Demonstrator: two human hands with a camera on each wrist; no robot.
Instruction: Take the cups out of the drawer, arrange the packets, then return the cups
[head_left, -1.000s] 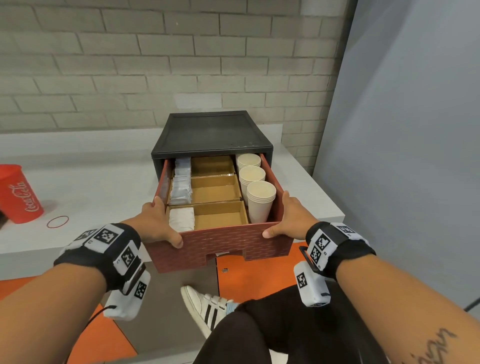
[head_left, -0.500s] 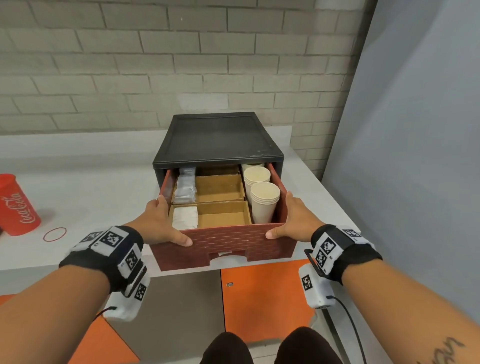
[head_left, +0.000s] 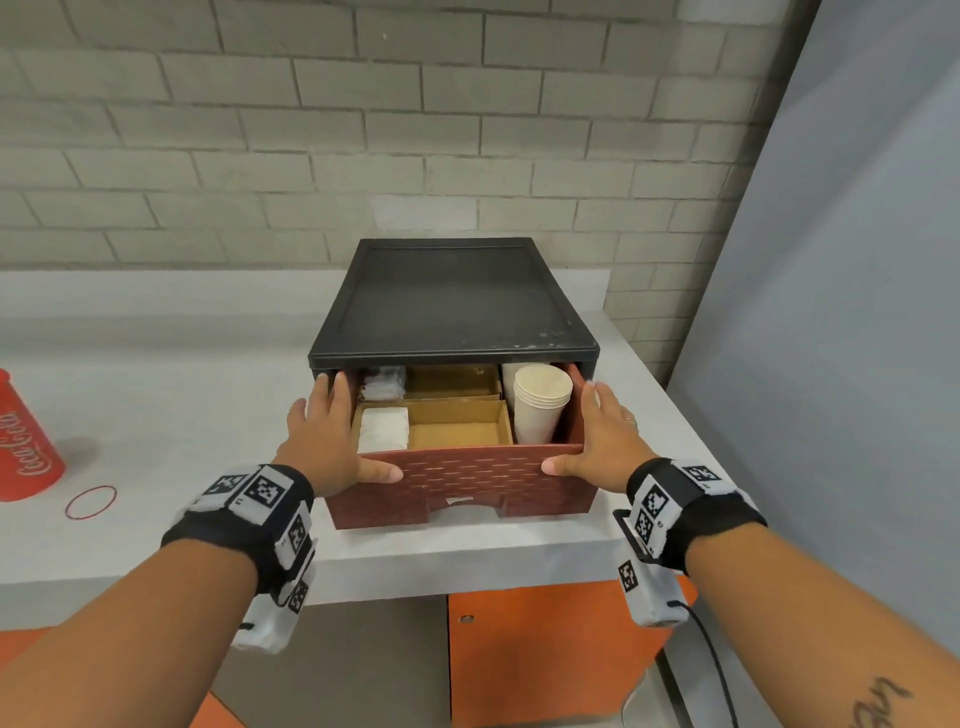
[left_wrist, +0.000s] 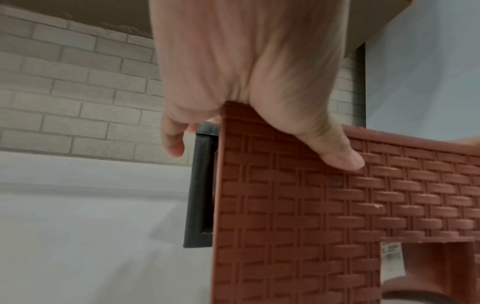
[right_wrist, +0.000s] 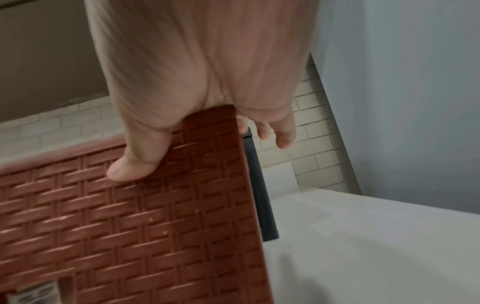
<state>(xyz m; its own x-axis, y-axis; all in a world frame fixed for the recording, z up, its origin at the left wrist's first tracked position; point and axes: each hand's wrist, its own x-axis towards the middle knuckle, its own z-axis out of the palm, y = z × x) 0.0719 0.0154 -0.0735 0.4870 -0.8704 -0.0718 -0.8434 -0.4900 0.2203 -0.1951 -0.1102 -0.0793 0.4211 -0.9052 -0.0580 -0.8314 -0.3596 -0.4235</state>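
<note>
A red-brown woven-pattern drawer (head_left: 467, 483) sticks partway out of a black cabinet (head_left: 452, 301) on the white counter. A stack of cream paper cups (head_left: 540, 410) stands in its right compartment, with another cup partly hidden behind. White packets (head_left: 383, 428) lie in the front left compartment, and more packets (head_left: 384, 382) sit just under the cabinet's edge. My left hand (head_left: 327, 436) straddles the drawer's left front corner (left_wrist: 311, 205), thumb on the front, fingers straight along the side. My right hand (head_left: 597, 441) does the same at the right front corner (right_wrist: 130, 216).
A red Coca-Cola cup (head_left: 26, 447) and a red rubber band (head_left: 91, 501) sit on the counter (head_left: 182, 415) at the left. A grey panel (head_left: 831, 312) stands close on the right, a brick wall behind, and orange cupboard doors (head_left: 545, 649) below.
The drawer has slid further into the black cabinet, hiding the rear cups and back compartment. Both hands moved forward with it, and their fingers now lie straighter along the sides.
</note>
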